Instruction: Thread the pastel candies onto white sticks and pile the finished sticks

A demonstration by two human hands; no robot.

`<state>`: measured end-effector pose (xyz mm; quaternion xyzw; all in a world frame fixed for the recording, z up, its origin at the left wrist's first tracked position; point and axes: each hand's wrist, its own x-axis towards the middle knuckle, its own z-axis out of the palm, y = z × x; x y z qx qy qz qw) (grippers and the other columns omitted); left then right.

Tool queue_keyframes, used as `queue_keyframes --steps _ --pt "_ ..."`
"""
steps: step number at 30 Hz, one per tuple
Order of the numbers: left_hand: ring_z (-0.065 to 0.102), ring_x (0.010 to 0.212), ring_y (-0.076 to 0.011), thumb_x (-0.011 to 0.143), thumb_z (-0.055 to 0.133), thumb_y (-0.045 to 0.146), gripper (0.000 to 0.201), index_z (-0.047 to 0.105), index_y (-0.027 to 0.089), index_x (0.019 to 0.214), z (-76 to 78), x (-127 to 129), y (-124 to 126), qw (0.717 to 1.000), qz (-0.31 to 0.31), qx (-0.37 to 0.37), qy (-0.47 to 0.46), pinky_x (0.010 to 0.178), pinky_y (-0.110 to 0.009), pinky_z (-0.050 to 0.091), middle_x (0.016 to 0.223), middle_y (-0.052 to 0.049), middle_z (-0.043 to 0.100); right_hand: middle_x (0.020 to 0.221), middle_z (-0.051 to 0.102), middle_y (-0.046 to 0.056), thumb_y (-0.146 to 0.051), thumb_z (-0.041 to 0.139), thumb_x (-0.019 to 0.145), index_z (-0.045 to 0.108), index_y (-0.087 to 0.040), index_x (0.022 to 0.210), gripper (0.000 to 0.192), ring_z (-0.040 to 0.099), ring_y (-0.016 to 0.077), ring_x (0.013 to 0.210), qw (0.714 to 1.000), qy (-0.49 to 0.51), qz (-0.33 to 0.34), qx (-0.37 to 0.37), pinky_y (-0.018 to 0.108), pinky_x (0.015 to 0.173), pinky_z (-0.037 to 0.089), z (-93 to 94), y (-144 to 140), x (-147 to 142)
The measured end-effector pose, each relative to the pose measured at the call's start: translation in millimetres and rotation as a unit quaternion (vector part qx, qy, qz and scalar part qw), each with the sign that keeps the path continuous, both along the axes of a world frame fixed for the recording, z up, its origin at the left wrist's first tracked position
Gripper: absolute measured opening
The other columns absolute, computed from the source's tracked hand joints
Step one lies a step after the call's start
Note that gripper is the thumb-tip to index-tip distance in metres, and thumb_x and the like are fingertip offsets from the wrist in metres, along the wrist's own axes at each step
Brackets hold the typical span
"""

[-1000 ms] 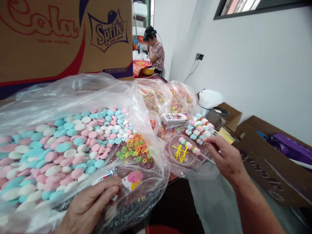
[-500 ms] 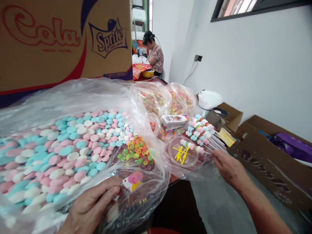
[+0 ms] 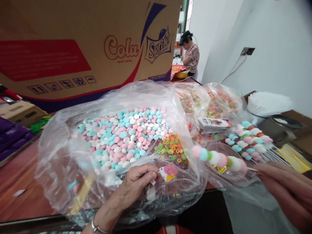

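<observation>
Cardboard box [image 3: 73,48] marked Cola and Sprite fills the upper left of the frame, looming behind a wide clear bag [image 3: 60,156] of pink, blue and white sweets [image 3: 126,136] at centre on the counter [image 3: 21,182]. At lower right, the right hand [image 3: 287,185] pinches the stick end of a skewer [image 3: 219,159] threaded with pastel sweets, fingers closed tight on it, the candy end reaching left over the bag's edge. At lower centre, the left hand [image 3: 136,182] presses on the plastic, fingertips closed on a small pink and yellow sticker [image 3: 168,172].

Held only by its thin end, the skewer could sag or swing, and its tip might snag or pierce the loose plastic; a sweet could also slide off into the bag. The sticker looks liable to cling to the film instead of coming free.

Finished skewers [image 3: 248,139] lie stacked at right, close enough to be knocked by the right hand. Bags of ring sweets [image 3: 214,104] and a flat card pack [image 3: 212,123] crowd the middle right. In the upper centre, another person [image 3: 191,52] works at a far table.
</observation>
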<state>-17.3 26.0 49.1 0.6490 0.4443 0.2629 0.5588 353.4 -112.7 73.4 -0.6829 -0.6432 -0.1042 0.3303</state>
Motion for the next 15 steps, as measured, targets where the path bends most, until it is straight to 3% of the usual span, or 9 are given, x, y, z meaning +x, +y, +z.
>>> queue_keyframes --steps 4,7,10,15 --pt "0.056 0.078 -0.0170 0.083 0.066 0.042 0.027 0.073 0.015 0.082 2.2 -1.9 -1.7 0.999 0.004 -0.029 -0.030 0.072 -0.025 0.045 0.082 -0.004 0.066 0.091 0.070 0.007 -0.039 0.047 0.096 0.065 -0.032 0.106 0.021 0.070 0.0193 0.082 0.984 -0.072 0.164 0.027 0.028 0.070 0.055 12.6 27.0 -22.8" --pt "0.054 0.073 -0.0155 0.083 0.067 0.040 0.026 0.072 0.015 0.079 4.2 -2.7 -2.1 0.998 -0.005 -0.037 -0.056 0.069 -0.024 0.044 0.078 -0.003 0.065 0.085 0.069 0.007 -0.031 0.047 0.097 0.065 -0.026 0.104 0.019 0.067 0.0160 0.076 0.970 -0.115 0.213 0.031 0.025 0.069 0.053 21.3 36.4 -29.5" --pt "0.052 0.068 -0.0136 0.082 0.068 0.039 0.025 0.071 0.015 0.076 4.4 -3.2 -1.3 0.997 -0.003 -0.047 -0.060 0.065 -0.022 0.042 0.073 -0.001 0.064 0.087 0.070 0.007 -0.028 0.050 0.096 0.065 -0.024 0.104 0.018 0.067 0.0159 0.079 0.954 -0.158 0.254 0.029 0.025 0.076 0.052 22.7 40.9 -28.5" --pt "0.054 0.069 -0.0140 0.084 0.066 0.036 0.023 0.073 0.016 0.078 5.2 -4.8 2.8 0.996 -0.045 -0.041 -0.059 0.063 -0.021 0.042 0.075 -0.002 0.065 0.085 0.069 0.006 -0.022 0.045 0.097 0.065 -0.019 0.103 0.021 0.064 0.0172 0.080 0.946 -0.149 0.286 0.041 0.029 0.084 0.047 25.5 44.6 -28.8"
